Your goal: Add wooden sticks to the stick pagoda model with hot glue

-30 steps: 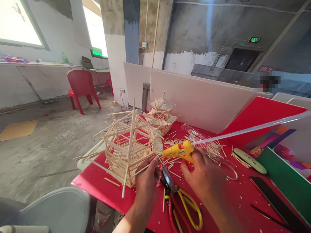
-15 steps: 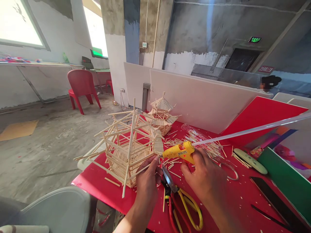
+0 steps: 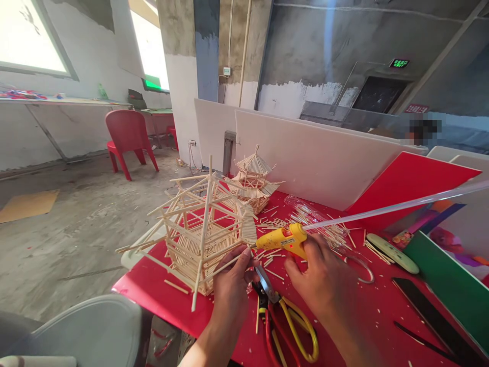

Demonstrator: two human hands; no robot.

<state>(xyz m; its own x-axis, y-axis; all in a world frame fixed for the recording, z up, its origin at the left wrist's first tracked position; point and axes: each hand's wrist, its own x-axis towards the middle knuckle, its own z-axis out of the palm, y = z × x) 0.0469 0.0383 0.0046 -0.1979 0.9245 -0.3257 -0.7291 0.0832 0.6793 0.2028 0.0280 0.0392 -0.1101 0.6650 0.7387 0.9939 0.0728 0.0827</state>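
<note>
My right hand [image 3: 324,283] grips a yellow hot glue gun [image 3: 280,238] with a long clear glue stick [image 3: 389,206] jutting out to the right. Its nozzle points left at the edge of a wooden stick pavilion frame [image 3: 198,229] lying on its side on the red table [image 3: 153,285]. My left hand [image 3: 229,285] pinches a thin wooden stick [image 3: 225,265] against that frame, just below the nozzle. A finished small stick pavilion [image 3: 254,178] stands behind.
Red and yellow handled pliers and scissors [image 3: 282,321] lie between my hands. Loose sticks [image 3: 324,229] are scattered across the table. White foam boards [image 3: 317,158] and a red board [image 3: 405,183] stand at the back. A green sheet [image 3: 446,280] lies right. A red chair [image 3: 128,135] stands far left.
The glue gun has dipped slightly and its nozzle has come closer to the frame. My left hand has shifted a little on the stick.
</note>
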